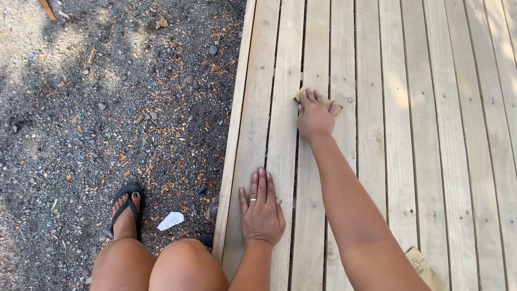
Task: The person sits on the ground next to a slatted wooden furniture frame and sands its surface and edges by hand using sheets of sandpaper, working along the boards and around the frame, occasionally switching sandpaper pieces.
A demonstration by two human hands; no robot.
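Note:
My right hand (315,117) reaches forward over a pale wooden deck (431,134) and presses a small tan sanding pad (301,93) against a board; only the pad's edges show past the fingers. Nearer to me, my left hand (262,210) lies flat on the deck boards, fingers together, a ring on one finger, holding nothing. Both arms extend from the bottom of the view.
Left of the deck edge (232,134) is gravel ground (107,108) with wood chips. My knees and a foot in a black sandal (127,207) rest there, beside a white paper scrap (171,220). A piece of brown sandpaper (423,267) lies on the deck at bottom right.

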